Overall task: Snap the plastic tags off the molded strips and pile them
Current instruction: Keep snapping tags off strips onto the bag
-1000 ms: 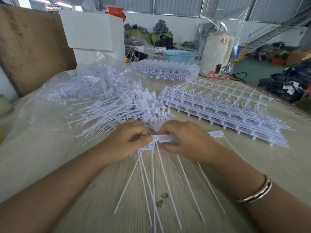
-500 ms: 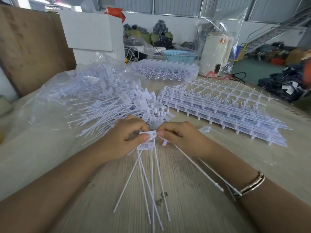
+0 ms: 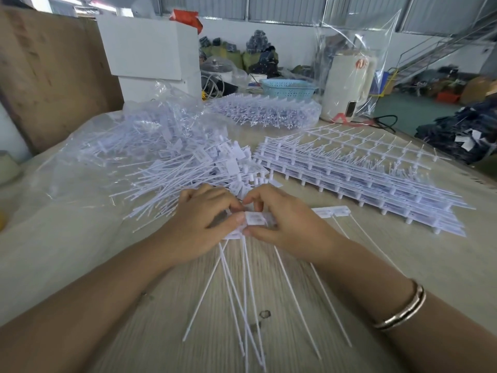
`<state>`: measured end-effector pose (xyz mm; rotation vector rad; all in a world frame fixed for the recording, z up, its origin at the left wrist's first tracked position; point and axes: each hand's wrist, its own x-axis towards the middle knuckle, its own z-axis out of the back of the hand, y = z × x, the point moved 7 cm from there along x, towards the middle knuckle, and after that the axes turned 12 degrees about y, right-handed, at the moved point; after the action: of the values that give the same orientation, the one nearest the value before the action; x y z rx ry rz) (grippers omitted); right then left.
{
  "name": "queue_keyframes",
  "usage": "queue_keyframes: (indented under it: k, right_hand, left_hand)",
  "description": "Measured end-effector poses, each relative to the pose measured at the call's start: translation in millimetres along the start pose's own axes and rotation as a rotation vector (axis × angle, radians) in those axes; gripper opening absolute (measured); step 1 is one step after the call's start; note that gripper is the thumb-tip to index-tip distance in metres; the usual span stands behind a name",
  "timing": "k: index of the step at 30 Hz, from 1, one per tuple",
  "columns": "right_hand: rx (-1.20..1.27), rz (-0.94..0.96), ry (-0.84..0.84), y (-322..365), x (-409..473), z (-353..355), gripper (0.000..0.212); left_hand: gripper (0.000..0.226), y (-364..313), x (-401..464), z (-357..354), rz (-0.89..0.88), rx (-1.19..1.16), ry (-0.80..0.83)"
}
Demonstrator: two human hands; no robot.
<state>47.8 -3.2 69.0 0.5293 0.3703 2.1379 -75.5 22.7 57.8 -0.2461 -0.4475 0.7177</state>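
Both hands meet at the middle of the table, fingers curled. L hand pinches a bunch of white tags by their flat heads, thumb on top, thin tails fanning down toward the person across the wood. R hand clamps on the strip right beside it, thumb under, fingers over; the strip's free end w/ two more tag heads sticks out to the right past the knuckles, tails trailing off along the forearm. The two hands touch at the thumbs. Can't tell whether the tag between them is snapped free or not.

Just behind the L hand sits the pile of loose tags, partly on a clear plastic bag spread over the left side. Behind the R hand, a stack of molded strips, neat, several layers deep. Further back, another bagged bundle of strips, a blue basket, white boxes. Banded bracelet on the R wrist.
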Motion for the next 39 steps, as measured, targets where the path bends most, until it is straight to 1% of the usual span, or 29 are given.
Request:
queue_keyframes:
  k: [2, 3, 5, 8, 10, 11, 14, 17, 19, 22, 24, 26, 29, 31, 33, 35, 37, 39]
  right_hand:
    - [-0.021, 0.009, -0.014, 4.2, -0.1, -1.0, 0.042]
    - [-0.025, 0.007, -0.019, 5.5, -0.1, -1.7, 0.043]
    - [-0.015, 0.0, -0.013, 5.9, 0.6, -2.8, 0.042]
    - [0.08, 0.015, 0.1, 0.3, -0.8, -1.3, 0.044]
    - [0.101, 0.021, 0.162, -8.3, -5.1, 5.8, 0.036]
    - [0.087, 0.007, 0.172, -13.5, -7.7, 9.7, 0.031]
    - [0.011, -0.066, 0.152, -23.7, -9.7, 13.5, 0.023]
    - [-0.159, -0.081, 0.083, -20.6, -4.9, 12.5, 0.02]
    - [-0.193, -0.07, 0.049, -19.3, -3.5, 13.1, 0.021]
    - [-0.111, -0.038, 0.057, -17.8, -4.4, 11.9, 0.02]
    - [-0.055, -0.034, 0.086, -17.6, -3.9, 9.8, 0.024]
    - [0.029, -0.043, 0.1, -18.3, -2.9, 8.9, 0.025]
    - [0.278, -0.103, 0.12, -25.3, -3.6, 5.9, 0.021]
    - [0.416, -0.184, 0.066, -38.0, -7.9, 11.7, 0.019]
    - [0.429, -0.222, 0.024, -49.2, -14.4, 20.1, 0.017]
    - [0.361, -0.184, 0.061, -47.2, -15.9, 18.7, 0.003]
    - [0.255, -0.127, 0.121, -36.5, -11.0, 9.1, 0.01]
    - [0.155, -0.084, 0.134, -26.7, -3.7, 1.2, 0.02]
  left_hand:
    - [0.036, -2.7, 0.7, -4.6, 0.004, -0.147, 0.003]
    - [0.036, -4.7, 1.4, -6.1, 0.018, -0.182, 0.004]
    - [0.03, -9.2, 3.5, -6.4, 0.021, -0.16, -0.002]
    - [0.021, -11.4, 4.5, -3.3, 0.003, -0.194, -0.014]
    - [0.015, -5.8, 3.8, -1.9, 0.028, -0.252, -0.016]
    - [0.015, -1.5, 3.7, -2.1, 0.05, -0.281, -0.011]
    - [0.019, 4.5, 3.0, -3.0, 0.078, -0.303, 0.003]
    - [0.023, 2.4, 2.9, -4.3, 0.033, -0.249, 0.03]
    - [0.023, 1.1, 2.8, -0.7, 0.003, -0.256, 0.027]
    - [0.025, 1.0, 3.0, 4.5, -0.02, -0.216, 0.022]
    - [0.02, 0.5, 2.5, 4.2, -0.024, -0.168, 0.031]
    - [0.015, -0.4, 3.1, 4.3, -0.035, -0.172, 0.035]
    - [0.024, -2.3, 3.7, 5.7, -0.072, -0.218, 0.035]
    - [0.028, -4.1, 1.0, 8.3, -0.12, -0.275, 0.032]
    - [0.034, -1.7, -2.8, 10.3, -0.12, -0.327, 0.024]
    - [0.037, 2.4, -4.4, 9.6, -0.061, -0.263, 0.032]
    - [0.033, 2.1, -3.6, 4.3, -0.004, -0.125, 0.066]
    - [0.033, 0.8, -1.8, 2.1, 0.034, -0.028, 0.063]
